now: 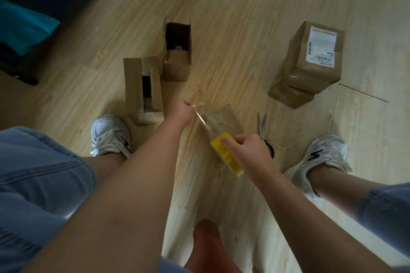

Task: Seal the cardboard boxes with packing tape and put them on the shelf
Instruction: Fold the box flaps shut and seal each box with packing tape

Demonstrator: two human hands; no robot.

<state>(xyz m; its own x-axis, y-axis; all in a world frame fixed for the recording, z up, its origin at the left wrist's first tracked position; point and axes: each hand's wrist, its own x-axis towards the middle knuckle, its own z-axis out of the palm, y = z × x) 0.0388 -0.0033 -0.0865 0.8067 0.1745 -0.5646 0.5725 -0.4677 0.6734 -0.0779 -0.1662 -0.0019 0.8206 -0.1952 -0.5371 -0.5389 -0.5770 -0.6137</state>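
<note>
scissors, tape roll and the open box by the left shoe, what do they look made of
Scissors: grey metal blades with a dull sheen; dark handles, probably plastic. Tape roll: clear glossy plastic film, apparently on a yellow core. Open box: matte brown cardboard, flaps with raw edges.

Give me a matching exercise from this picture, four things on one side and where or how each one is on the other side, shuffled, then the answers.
Things:
1 scissors
2 labelled box
3 tape roll
4 box by the left shoe

States:
a gripped by the right hand, left hand pinching its strip
b flaps open
c lying flat on the floor beside the right hand
d sealed, stacked on another box

Pairs: 1-c, 2-d, 3-a, 4-b.
</note>
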